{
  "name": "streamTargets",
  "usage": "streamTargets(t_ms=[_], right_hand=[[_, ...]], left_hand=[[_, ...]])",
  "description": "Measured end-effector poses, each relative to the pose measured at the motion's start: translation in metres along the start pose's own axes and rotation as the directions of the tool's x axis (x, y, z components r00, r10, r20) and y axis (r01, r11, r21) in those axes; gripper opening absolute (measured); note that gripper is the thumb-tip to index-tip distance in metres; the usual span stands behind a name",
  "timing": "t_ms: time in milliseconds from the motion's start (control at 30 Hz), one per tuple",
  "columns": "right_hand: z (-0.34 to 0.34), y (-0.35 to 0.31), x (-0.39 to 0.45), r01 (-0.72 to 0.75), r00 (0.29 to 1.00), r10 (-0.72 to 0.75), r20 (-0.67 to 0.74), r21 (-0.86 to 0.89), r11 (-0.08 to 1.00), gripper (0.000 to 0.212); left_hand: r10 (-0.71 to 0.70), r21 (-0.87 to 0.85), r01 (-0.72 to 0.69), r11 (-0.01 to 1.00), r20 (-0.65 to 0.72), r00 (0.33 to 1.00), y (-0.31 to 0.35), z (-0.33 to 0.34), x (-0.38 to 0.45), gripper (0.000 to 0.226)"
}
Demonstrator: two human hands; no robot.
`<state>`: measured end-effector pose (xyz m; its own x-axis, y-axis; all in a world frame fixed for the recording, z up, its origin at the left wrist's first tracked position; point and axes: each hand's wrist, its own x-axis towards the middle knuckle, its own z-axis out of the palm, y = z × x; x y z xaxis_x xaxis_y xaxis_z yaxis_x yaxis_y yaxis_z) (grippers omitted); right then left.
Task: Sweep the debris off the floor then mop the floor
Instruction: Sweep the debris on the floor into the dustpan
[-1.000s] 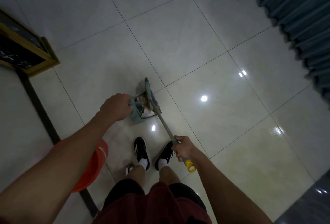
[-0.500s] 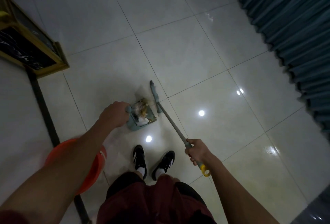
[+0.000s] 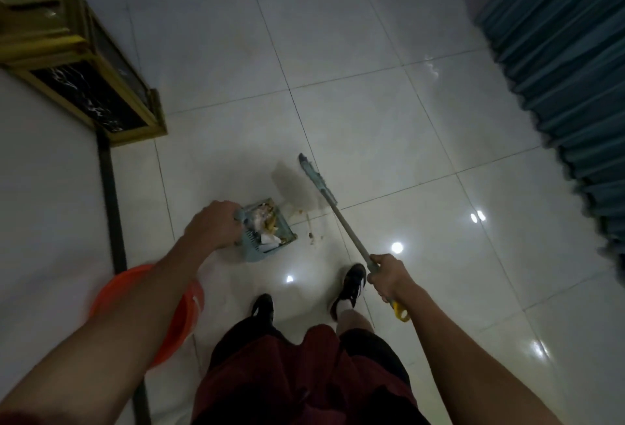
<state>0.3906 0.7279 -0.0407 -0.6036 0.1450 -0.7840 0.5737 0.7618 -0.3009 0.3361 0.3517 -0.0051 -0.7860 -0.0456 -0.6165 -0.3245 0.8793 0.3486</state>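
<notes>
Head view shows sweeping well along but not finished: the dustpan [image 3: 267, 231], at the centre of the frame just above the shoes [image 3: 348, 284], already holds a heap of scraps and paper, while a few loose crumbs [image 3: 311, 231] lie on the floor [image 3: 389, 126] just to the right of its open edge. The left hand [image 3: 214, 225] curls its fingers around the dustpan's handle at the pan's left side. The right hand [image 3: 387, 277], lower right of centre, grips the broom [image 3: 333, 208] by its grey stick, near the yellow end cap; the broom head sits up and to the right of the crumbs, apart from the dustpan. By my reading, those last crumbs need one or two more strokes into the pan before the sweeping is done. Mopping looks not yet begun; no mop is in view, though an orange bucket [image 3: 189, 316] waits at the lower left, partly behind the left arm. A gold-framed stand [image 3: 111, 99] fills the upper left, and a blue curtain [image 3: 558, 62] hangs along the right edge.
</notes>
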Motion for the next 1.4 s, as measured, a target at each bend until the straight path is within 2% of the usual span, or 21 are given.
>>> streamTargets(t_ms=[200,300,367,433,533,800,1067,1233,1400], right_hand=[[-0.065,-0.011,0.069,0.178,0.983,-0.163,0.083,-0.227,0.958,0.028],[-0.095,-0.021,0.101,0.257,0.965,-0.229,0.129,-0.271,0.928,0.024],[-0.111,-0.029,0.117,0.289,0.955,-0.250,0.161,-0.309,0.906,0.024],[-0.121,-0.039,0.131,0.327,0.943,-0.275,0.188,-0.364,0.872,0.022],[-0.127,-0.053,0.145,0.375,0.926,-0.305,0.223,-0.442,0.815,0.020],[-0.116,-0.049,0.152,0.495,0.869,-0.302,0.392,-0.673,0.550,0.036],[-0.118,0.003,0.128,0.561,0.826,-0.292,0.482,-0.752,0.346,0.034],[-0.126,0.043,0.117,0.587,0.808,-0.247,0.535,-0.765,0.265,0.032],[-0.140,0.067,0.110,0.639,0.769,-0.185,0.612,-0.733,0.233,0.033]], left_hand=[[-0.141,-0.053,0.138,0.989,-0.065,0.988,0.031,0.013,-0.002,0.011],[-0.230,-0.075,0.220,0.973,-0.159,0.960,0.054,0.027,-0.011,0.008],[-0.274,-0.089,0.261,0.961,-0.186,0.944,0.069,0.035,-0.019,0.003],[-0.302,-0.113,0.284,0.952,-0.207,0.930,0.080,0.045,-0.030,0.008],[-0.384,-0.208,0.340,0.917,-0.234,0.893,0.091,0.061,-0.050,0.008],[-0.590,-0.462,0.448,0.765,-0.226,0.775,0.110,0.119,-0.099,0.004],[-0.683,-0.547,0.498,0.673,-0.201,0.703,0.144,0.185,-0.143,0.008],[-0.697,-0.552,0.501,0.666,-0.223,0.681,0.177,0.227,-0.163,0.011],[-0.726,-0.593,0.509,0.624,-0.201,0.657,0.210,0.253,-0.175,0.014]])
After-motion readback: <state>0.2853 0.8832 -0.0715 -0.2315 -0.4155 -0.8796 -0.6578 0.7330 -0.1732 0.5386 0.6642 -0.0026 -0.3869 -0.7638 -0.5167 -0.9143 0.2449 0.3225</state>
